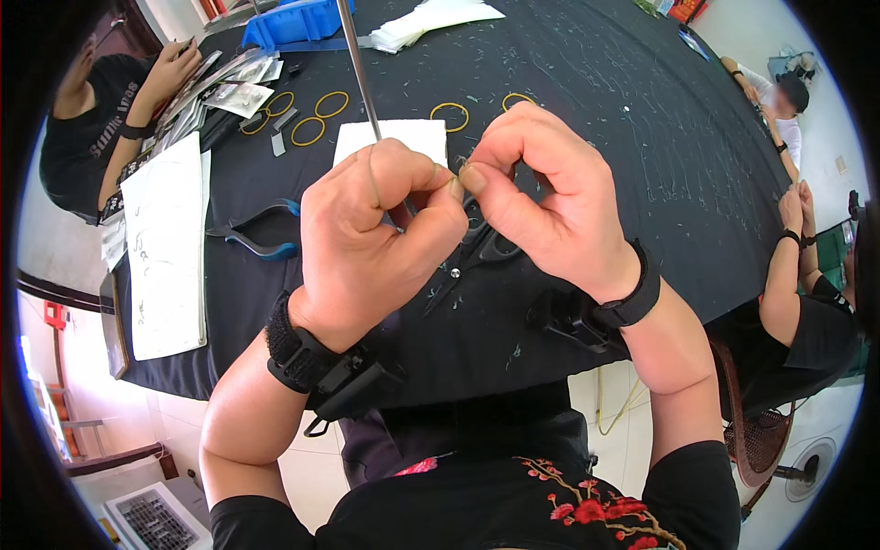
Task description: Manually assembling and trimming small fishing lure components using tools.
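My left hand [371, 238] and my right hand [555, 206] meet fingertip to fingertip above the table. Each is closed in a pinch of thumb and index finger. A thin thread [374, 176] runs across the left index finger, and both pinches close on it; what is right between the tips is too small to make out. Beneath the hands lies a pair of black scissors [456, 273], partly hidden by the right hand. Behind the left hand are a white pad [403, 134] and a slanting metal rod [359, 69].
Pliers [268, 249] with blue handles and white paper sheets [167, 247] lie at the left. Farther back are yellow rings [308, 131], a blue bin [291, 26] and a paper stack [435, 22]. Thread scraps litter the black cloth [587, 82]. Other people sit on both sides.
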Motion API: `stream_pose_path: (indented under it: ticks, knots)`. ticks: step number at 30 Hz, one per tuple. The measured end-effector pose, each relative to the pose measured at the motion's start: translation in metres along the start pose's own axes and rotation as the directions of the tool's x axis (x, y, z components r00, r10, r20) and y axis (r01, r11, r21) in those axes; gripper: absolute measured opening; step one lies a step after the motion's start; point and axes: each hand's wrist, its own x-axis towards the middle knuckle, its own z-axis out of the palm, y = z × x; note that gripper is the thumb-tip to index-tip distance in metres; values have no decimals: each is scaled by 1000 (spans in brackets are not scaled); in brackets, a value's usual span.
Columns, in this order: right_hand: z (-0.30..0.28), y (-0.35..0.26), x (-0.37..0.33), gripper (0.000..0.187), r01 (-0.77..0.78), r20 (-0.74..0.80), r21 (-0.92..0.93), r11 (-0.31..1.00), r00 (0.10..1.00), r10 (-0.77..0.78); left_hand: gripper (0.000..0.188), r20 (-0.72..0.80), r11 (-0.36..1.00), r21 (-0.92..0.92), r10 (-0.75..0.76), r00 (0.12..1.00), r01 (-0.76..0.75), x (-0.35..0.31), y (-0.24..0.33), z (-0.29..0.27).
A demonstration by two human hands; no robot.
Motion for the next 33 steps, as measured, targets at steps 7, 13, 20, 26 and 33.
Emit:
stream_pose_path:
  ticks: [7, 13, 20, 26, 33]
  knots:
    - [-3, -1, 2, 8, 151, 31, -115, 982, 988, -148, 7, -19, 949, -248, -206, 978, 195, -2, -1, -1]
    - [-10, 0, 5, 11, 180, -11, -103, 978, 983, -182, 3, 128, 663, -594, -481, 867, 455, -1, 9, -3]
    - [-12, 4, 4, 16, 173, 66, -102, 980, 984, -167, 6, 280, 600, -570, -502, 819, 562, 0, 11, -7]
    - [-6, 6, 3, 8, 117, 20, -85, 990, 993, -115, 8, 287, 613, -577, -466, 837, 540, -1, 13, -5]
    - [-8, 8, 1, 8, 101, 53, -62, 993, 994, -97, 11, 302, 635, -523, -485, 820, 569, 0, 11, -6]
